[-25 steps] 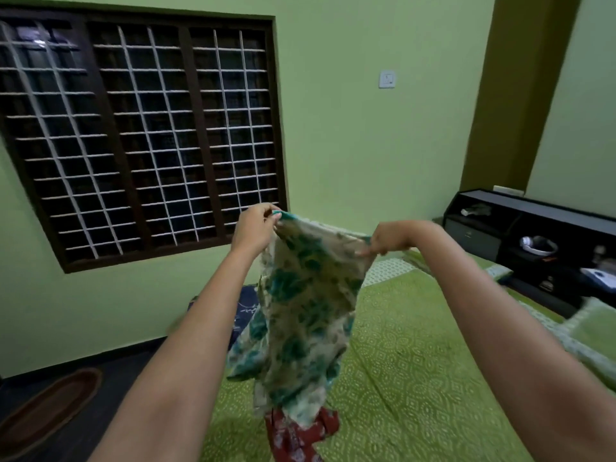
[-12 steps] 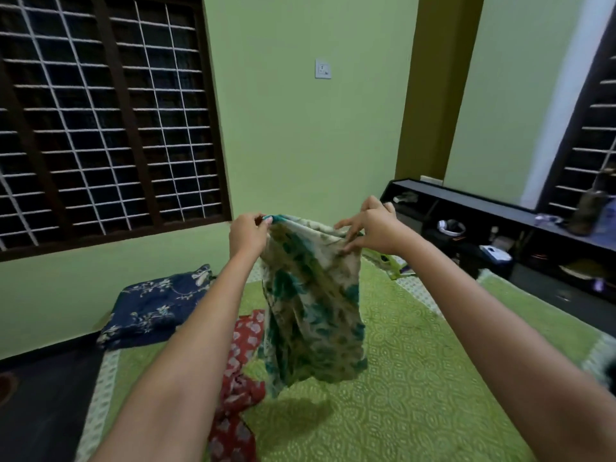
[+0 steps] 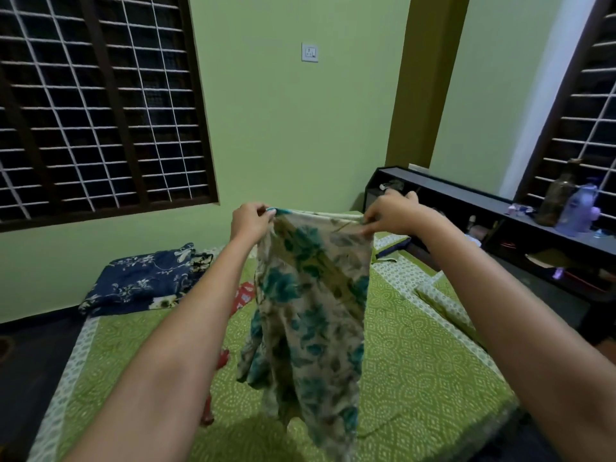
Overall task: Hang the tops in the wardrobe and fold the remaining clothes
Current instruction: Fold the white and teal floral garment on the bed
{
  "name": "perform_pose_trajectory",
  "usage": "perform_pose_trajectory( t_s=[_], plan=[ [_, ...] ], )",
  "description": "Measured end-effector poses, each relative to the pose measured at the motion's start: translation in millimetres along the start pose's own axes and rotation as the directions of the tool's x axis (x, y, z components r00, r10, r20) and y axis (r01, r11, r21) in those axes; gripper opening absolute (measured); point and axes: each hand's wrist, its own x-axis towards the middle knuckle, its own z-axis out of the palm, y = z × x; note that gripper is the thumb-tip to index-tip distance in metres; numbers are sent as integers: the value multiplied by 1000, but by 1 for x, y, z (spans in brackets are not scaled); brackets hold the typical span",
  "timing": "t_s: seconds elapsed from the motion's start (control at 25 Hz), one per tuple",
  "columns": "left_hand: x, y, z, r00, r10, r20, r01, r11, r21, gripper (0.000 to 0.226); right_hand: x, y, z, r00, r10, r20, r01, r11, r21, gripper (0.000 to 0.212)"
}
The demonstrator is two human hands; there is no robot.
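Fingers of left hand (image 3: 250,221) and right hand (image 3: 393,215) pinched floral garment's (image 3: 310,308) top edge, mid-frame, hanging over green bed (image 3: 416,361).

1. You have a green patterned bedspread (image 3: 416,361) under everything.
2. Barred window (image 3: 93,105) on your left wall; a second one (image 3: 586,121) at far right.
3. Wall socket (image 3: 309,52) on the green wall.
4. Dark headboard shelf (image 3: 466,195) at right; two bottles (image 3: 575,208) stand on it.
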Motion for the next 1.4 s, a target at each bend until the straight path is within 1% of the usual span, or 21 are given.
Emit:
perform_pose_trajectory(
  t_s=[0.12, 0.2, 0.28, 0.32, 0.36, 0.44, 0.52, 0.6, 0.68, 0.72, 0.84, 0.92, 1.0, 1.08, 1.16, 1.24, 1.32, 1.4],
  plan=[
    [5, 17, -5, 995, 59, 85, -54, 997, -54, 33, -6, 29, -9, 990, 12, -143, 5, 993, 120, 31],
    [16, 29, -4, 989, 79, 126, -58, 985, -163, 29, 1, 50, -11, 966, 55, -253, 17, 962, 274, 29],
    [33, 33, 9, 983, 65, 173, -10, 953, -302, 21, 15, 67, -4, 929, 152, -339, 6, 906, 422, 24],
    [44, 31, 21, 977, 36, 211, 41, 936, -349, 18, 28, 75, 6, 914, 199, -353, -16, 889, 458, 22],
    [52, 26, 38, 964, -4, 267, 101, 931, -351, 15, 42, 79, 20, 912, 228, -340, -46, 883, 468, 20],
    [74, 4, 87, 918, -118, 378, 215, 950, -225, 8, 83, 90, 66, 927, 274, -255, -136, 882, 452, 22],
    [103, -26, 144, 888, -216, 405, 287, 950, -122, 5, 133, 102, 120, 930, 326, -169, -229, 875, 427, 28],
    [147, -55, 197, 889, -258, 379, 321, 940, -114, 5, 195, 118, 165, 933, 345, -104, -287, 886, 365, 27],
    [192, -69, 236, 934, -212, 286, 245, 966, -84, 4, 253, 132, 187, 927, 368, -76, -315, 871, 377, 25],
    [214, -68, 248, 958, -172, 228, 193, 979, -72, 5, 280, 140, 191, 919, 385, -88, -321, 857, 402, 28],
    [264, -48, 264, 993, -32, 111, 40, 997, -69, 12, 343, 162, 191, 885, 420, -203, -302, 847, 438, 36],
    [286, -44, 271, 998, 50, 49, -46, 995, -89, 10, 364, 171, 191, 859, 425, -285, -259, 841, 475, 32],
    [289, -55, 280, 998, 70, 5, -69, 990, -119, 12, 369, 174, 199, 843, 417, -341, -208, 835, 509, 25],
    [273, -77, 292, 998, 70, -1, -70, 989, -130, 17, 363, 171, 221, 846, 391, -362, -167, 840, 517, 21],
    [247, -108, 309, 997, 71, 28, -67, 991, -116, 18, 350, 166, 260, 866, 381, -324, -170, 834, 526, 19],
    [214, -151, 336, 994, 46, 104, -42, 999, -32, 18, 330, 159, 320, 898, 369, -238, -200, 827, 525, 17],
    [171, -196, 363, 971, 6, 238, -19, 999, 50, 18, 299, 151, 389, 925, 357, -127, -237, 806, 542, 18],
    [123, -244, 395, 927, -15, 375, -41, 989, 143, 15, 263, 145, 467, 941, 339, -8, -276, 778, 565, 22]
  ],
)
